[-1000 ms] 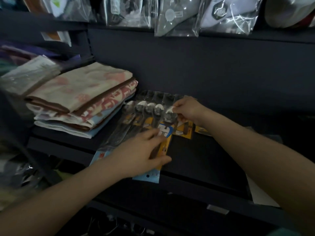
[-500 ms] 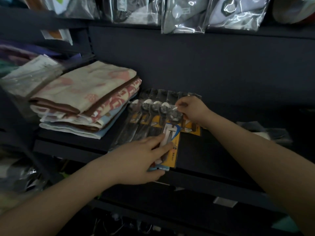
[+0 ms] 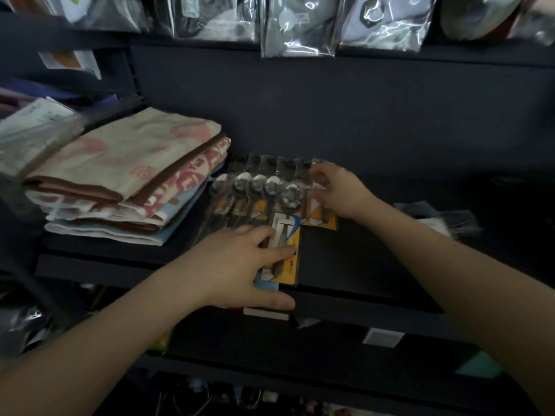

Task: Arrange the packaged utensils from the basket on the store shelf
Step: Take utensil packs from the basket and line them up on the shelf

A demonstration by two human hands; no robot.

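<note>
So the person has both hands down on a dark shelf (image 3: 345,265) in a dim store; a row of packaged spoons (image 3: 261,190) lies fanned out on it, bowls pointing to the far side, each one in a clear sleeve with a yellow card behind the handle; about 5 bowls can be counted, and the packs overlap each other. The left hand (image 3: 240,268) rests on the near end of the rightmost long pack, fingers fairly straight and spread flat over the handles, thumb stretched along the shelf's near edge under the pack's blue corner; it presses more than grips. The right hand (image 3: 336,190) is at the far right end of the row, fingers curled down onto a shorter pack (image 3: 318,219) with a yellow card; it looks like a pinch on the top of that pack, though the blur makes the exact hold hard to read.

Just left of the spoons sits a stack of folded towels (image 3: 129,178), cream and pink prints with a brown edge and a pale blue one near the bottom; the spoon row almost touches it. Above, shiny plastic bags (image 3: 300,28) hang along the upper shelf. A white label (image 3: 383,337) sticks to the lower shelf's edge, near right.
</note>
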